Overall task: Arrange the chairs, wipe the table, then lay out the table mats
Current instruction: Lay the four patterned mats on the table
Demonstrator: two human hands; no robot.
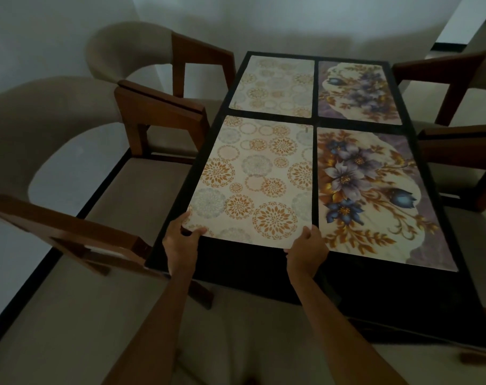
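Observation:
A black table (236, 265) carries several mats. The near left mat (258, 179), cream with orange and grey circle patterns, lies flat; my left hand (180, 243) pinches its near left corner and my right hand (307, 251) pinches its near right corner. Beside it on the right lies a purple and blue floral mat (375, 195). At the far end lie a second circle-pattern mat (275, 84) and a second floral mat (358, 93).
Two wooden chairs with beige seats stand at the table's left side, one near (69, 173) and one far (164, 65). Two more chairs stand on the right, far (444, 76) and near (464, 151). A white wall lies behind; the room is dim.

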